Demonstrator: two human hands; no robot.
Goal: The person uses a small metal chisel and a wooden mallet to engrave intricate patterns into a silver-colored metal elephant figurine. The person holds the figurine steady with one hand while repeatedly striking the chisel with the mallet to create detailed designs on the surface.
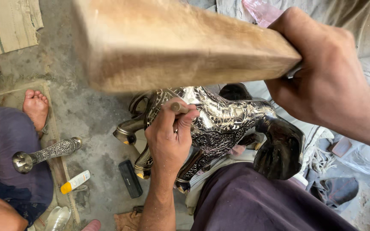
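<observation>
My left hand (170, 137) grips a small metal punch (179, 107) whose top shows above my fingers, its tip pressed against an engraved, shiny metal animal figure (228, 124) lying across my lap. My right hand (326, 81) holds a thick wooden block (172, 42) raised above the punch, blurred at its left end. The figure's dark, polished hind part (281, 149) points right, and its legs (127, 130) stick out to the left.
On the concrete floor lie a black rectangular block (130, 178) and a white tube with a yellow cap (75, 182). Another person sits at left, a bare foot (36, 107) showing, with an engraved metal piece (43, 153) on their lap. Cardboard (7, 23) lies at top left.
</observation>
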